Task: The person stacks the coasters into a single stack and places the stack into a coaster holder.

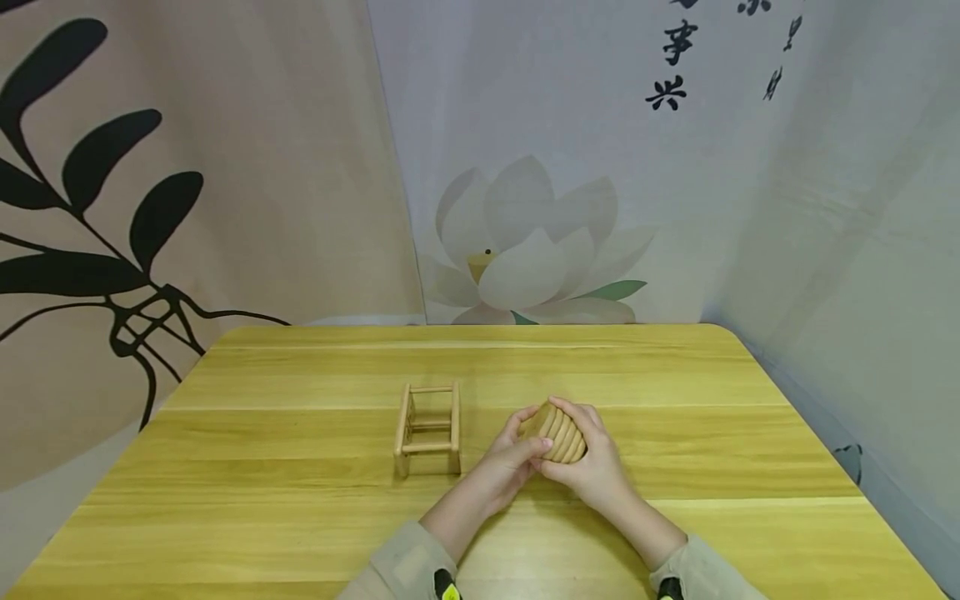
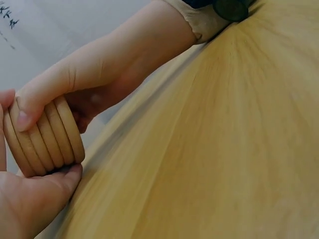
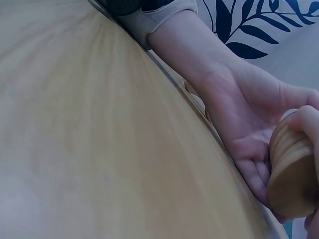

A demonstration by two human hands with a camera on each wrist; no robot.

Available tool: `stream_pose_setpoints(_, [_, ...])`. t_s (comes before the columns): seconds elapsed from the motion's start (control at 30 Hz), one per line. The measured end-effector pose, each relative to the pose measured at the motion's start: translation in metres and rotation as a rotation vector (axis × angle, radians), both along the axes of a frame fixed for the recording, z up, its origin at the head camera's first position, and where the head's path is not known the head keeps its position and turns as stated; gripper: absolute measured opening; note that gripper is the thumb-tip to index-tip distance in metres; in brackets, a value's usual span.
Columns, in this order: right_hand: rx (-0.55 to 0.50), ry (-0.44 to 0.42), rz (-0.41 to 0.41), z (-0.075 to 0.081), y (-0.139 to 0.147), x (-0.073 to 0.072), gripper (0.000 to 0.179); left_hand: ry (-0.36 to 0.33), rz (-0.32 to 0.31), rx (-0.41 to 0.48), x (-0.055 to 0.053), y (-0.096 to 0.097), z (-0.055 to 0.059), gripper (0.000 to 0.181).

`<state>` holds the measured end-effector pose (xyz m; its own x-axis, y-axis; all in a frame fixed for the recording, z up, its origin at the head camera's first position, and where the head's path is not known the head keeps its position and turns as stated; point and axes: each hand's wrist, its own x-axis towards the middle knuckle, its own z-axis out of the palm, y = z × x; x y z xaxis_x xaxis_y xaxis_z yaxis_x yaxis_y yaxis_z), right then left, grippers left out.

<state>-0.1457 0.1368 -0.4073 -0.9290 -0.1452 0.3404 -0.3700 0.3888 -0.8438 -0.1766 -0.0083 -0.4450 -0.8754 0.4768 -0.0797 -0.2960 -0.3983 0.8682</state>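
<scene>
A stack of several round wooden discs [image 1: 564, 437], like coasters, is held between both hands over the table, tilted on its side. My left hand [image 1: 504, 468] grips it from the left, its thumb [image 1: 531, 450] across the near side. From the right, my right hand [image 1: 600, 462] wraps the stack, with fingers over the top and thumb low. The left wrist view shows the discs [image 2: 47, 139] pressed together edge to edge. In the right wrist view the flat end of the stack [image 3: 293, 186] faces the camera, partly hidden by fingers.
A small wooden rack [image 1: 429, 447] with thin bars stands on the wooden table [image 1: 262, 500], left of the hands. Behind the table hangs a printed cloth backdrop [image 1: 540, 125]; another cloth side [image 1: 862, 250] runs along the right edge.
</scene>
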Motion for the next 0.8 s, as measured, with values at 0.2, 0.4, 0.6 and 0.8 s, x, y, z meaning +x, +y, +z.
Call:
stream_pose_setpoints(0.2, [0.047,0.023,0.015,-0.004,0.003,-0.002,0.078,0.03,-0.007,-0.062,0.0,-0.002,0.0,0.067])
stream_pose_setpoints(0.4, [0.107,0.032,0.057,-0.025,0.013,-0.017,0.081,0.017,-0.026,-0.091,0.001,-0.004,0.003,0.069])
stream_pose_setpoints(0.6, [0.145,0.053,0.1,-0.027,0.018,-0.02,0.083,0.004,-0.038,-0.127,0.001,-0.006,0.007,0.07])
stream_pose_setpoints(0.8, [0.157,0.041,0.128,-0.022,0.019,-0.02,0.084,0.015,-0.038,-0.16,0.002,-0.006,0.012,0.069])
